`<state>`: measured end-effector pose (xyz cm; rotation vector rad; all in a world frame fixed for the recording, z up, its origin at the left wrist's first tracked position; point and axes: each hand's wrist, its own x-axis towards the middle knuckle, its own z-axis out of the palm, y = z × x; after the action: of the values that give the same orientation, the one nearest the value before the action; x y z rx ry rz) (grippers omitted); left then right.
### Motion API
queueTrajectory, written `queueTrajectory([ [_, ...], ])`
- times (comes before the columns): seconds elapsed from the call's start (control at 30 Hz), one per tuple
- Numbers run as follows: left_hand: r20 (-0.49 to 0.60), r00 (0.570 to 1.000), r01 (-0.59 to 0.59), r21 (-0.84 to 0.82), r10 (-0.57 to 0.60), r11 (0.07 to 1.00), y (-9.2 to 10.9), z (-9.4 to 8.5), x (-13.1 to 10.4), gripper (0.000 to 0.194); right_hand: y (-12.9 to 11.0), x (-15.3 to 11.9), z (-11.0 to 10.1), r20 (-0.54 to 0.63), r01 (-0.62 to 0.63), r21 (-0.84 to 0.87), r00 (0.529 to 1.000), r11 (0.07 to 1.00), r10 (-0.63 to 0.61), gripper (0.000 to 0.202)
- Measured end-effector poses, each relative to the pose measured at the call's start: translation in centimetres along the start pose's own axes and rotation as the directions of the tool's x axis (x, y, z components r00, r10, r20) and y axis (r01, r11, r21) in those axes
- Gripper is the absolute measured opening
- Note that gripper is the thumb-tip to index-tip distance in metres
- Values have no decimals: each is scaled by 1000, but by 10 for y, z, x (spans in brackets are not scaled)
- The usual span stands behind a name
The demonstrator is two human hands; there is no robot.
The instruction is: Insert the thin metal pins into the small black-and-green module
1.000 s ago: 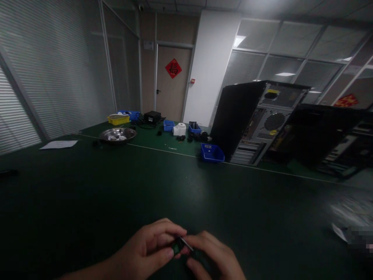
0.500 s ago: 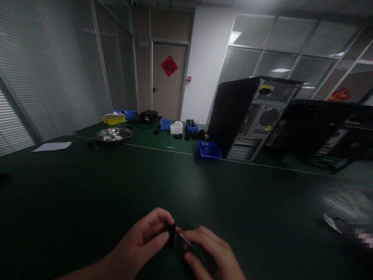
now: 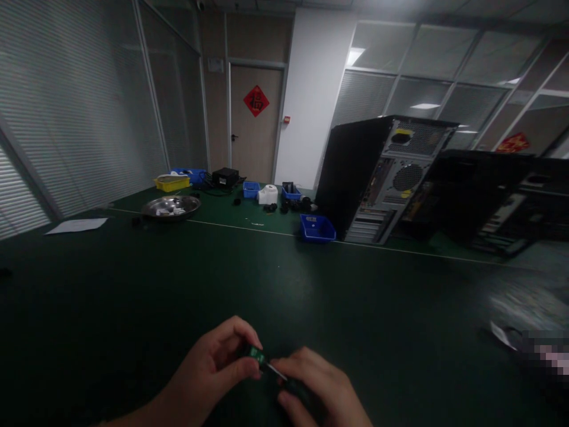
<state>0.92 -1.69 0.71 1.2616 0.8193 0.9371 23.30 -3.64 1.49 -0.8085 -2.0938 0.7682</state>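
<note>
Between the thumb and fingers of my left hand (image 3: 217, 365) is a small dark part with a green circuit board (image 3: 256, 354) showing on its face. My right hand (image 3: 317, 382) is closed around a screwdriver (image 3: 278, 372) with a thin metal shaft and a dark handle mostly hidden in the palm. The shaft points left and its tip is at the right edge of the circuit board; whether it touches is too small to tell. Both hands are above the dark green table (image 3: 178, 284), near its front.
Across the table are a steel bowl (image 3: 171, 207) with white bits, a white sheet (image 3: 76, 226), a yellow tray (image 3: 172, 184), a blue bin (image 3: 317, 229) and a white device (image 3: 268, 194). A computer tower (image 3: 355, 178) stands right of the bin. Clear plastic (image 3: 528, 302) lies far right.
My left hand has turned the part, so its green board face now shows. The screwdriver tip has shifted slightly left and down along with it.
</note>
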Motion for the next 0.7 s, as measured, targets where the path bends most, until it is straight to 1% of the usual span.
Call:
queueTrajectory([
  [0.07, -3, 1000, 2, 23, -2, 1000, 1, 1, -1, 10, -1, 1, 0, -2, -6, 2, 1000, 1000, 6, 28],
  [0.1, -12, 1000, -14, 38, 15, 999, 3, 2, -2, 10, -1, 1, -1, -3, -12, 0, 1000, 1000, 12, 29],
  [0.27, -59, 989, -126, 169, 137, 978, 9, 3, -2, 14, -1, 0, 0, 12, -35, -35, 999, 999, 36, 28],
  [0.37, -59, 986, -137, 233, 154, 963, 9, 3, -4, 18, 1, -2, 2, -10, -20, -43, 1000, 999, 20, 29],
  [0.43, -53, 990, -117, 245, 134, 962, 8, 3, -5, 18, 2, -2, 3, -18, -9, -41, 1000, 999, 8, 29],
  [0.53, -66, 995, -65, 203, 80, 977, 6, 3, -6, 17, 2, -2, 3, -10, -8, -38, 1000, 999, 8, 26],
  [0.63, -63, 998, -21, 97, 27, 995, 6, 4, -4, 16, 2, -2, 2, -13, 5, -21, 1000, 1000, -5, 25],
  [0.7, -52, 999, -11, 25, 12, 1000, 6, 4, -4, 15, 3, -2, 2, -23, 15, -2, 1000, 1000, -15, 26],
])
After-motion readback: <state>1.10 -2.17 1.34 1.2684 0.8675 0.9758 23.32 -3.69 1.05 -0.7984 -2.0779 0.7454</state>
